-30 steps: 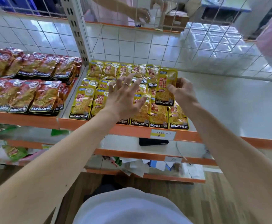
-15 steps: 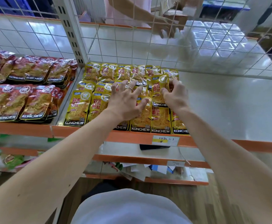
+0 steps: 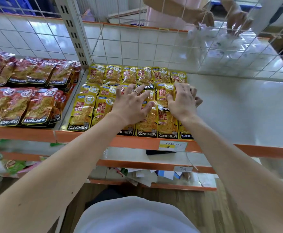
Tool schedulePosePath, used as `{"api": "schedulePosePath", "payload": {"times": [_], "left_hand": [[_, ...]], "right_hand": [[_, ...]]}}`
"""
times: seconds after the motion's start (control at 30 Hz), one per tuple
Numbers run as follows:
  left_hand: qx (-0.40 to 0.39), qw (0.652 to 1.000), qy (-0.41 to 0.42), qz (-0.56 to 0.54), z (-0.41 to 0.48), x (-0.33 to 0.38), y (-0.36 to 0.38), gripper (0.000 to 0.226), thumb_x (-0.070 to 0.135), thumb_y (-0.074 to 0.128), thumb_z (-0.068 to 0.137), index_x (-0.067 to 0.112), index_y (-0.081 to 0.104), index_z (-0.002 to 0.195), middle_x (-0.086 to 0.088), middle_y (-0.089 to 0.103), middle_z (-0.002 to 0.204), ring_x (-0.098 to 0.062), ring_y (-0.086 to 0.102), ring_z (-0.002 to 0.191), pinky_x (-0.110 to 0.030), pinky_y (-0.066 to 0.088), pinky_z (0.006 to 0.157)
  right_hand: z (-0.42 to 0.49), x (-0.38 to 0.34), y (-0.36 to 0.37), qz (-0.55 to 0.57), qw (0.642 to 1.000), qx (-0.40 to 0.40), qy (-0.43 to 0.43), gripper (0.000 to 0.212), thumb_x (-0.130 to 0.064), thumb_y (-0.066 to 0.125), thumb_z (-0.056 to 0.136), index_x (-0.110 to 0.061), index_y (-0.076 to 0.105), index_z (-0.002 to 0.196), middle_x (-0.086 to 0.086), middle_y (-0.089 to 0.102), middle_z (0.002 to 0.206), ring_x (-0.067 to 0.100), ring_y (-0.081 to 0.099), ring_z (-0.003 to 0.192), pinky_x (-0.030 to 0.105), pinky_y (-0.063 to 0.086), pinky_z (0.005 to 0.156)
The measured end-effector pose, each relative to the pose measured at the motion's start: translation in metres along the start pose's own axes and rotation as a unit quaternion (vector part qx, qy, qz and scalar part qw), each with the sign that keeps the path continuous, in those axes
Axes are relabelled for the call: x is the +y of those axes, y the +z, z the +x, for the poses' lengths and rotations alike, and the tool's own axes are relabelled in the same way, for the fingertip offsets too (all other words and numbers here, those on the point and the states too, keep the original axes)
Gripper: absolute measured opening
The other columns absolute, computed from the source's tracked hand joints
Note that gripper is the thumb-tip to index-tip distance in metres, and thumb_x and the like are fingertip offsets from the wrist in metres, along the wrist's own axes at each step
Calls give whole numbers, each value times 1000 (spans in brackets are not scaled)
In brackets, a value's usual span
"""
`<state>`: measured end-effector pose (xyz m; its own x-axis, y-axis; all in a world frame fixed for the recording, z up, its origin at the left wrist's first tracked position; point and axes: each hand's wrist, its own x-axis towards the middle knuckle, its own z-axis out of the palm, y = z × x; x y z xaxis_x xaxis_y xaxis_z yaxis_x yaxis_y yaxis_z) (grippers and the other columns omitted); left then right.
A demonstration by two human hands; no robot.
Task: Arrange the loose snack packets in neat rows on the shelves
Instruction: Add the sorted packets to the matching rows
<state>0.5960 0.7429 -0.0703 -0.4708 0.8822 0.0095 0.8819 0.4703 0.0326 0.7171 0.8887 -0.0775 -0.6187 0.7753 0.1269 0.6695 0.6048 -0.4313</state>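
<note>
Glossy foil yellow packets (image 3: 82, 111); smooth matt shelf board (image 3: 238, 105); wire mesh (image 3: 154, 46).

Left hand (image 3: 130, 105) and right hand (image 3: 182, 102) side by side on packets (image 3: 85, 111), shelf (image 3: 238, 106) beneath

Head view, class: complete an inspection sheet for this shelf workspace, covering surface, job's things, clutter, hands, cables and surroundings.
surface: white shelf, orange front edge, bare on the right.
job's things: yellow packets in overlapping rows; red packets in the bay to the left.
clutter: loose papers on a lower shelf.
hands: left hand and right hand rest spread on the yellow packets.
cables: one thin cord, it seems, on the shelf below.
surroundings: wire mesh behind; another person's hands beyond it.
</note>
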Motion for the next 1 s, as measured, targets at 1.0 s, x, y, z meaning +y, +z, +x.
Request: {"api": "schedulePosePath", "payload": {"times": [1.0], "left_hand": [[96, 994, 44, -18, -71, 1, 15, 63, 61, 34, 92, 30, 45, 146, -1, 38, 157, -28, 33, 143, -58, 21, 109]], "right_hand": [[-72, 24, -20, -75, 981, -98, -148, 64, -58, 43, 95, -38, 26, 154, -7, 9, 166, 22, -3, 153, 59, 5, 116]]}}
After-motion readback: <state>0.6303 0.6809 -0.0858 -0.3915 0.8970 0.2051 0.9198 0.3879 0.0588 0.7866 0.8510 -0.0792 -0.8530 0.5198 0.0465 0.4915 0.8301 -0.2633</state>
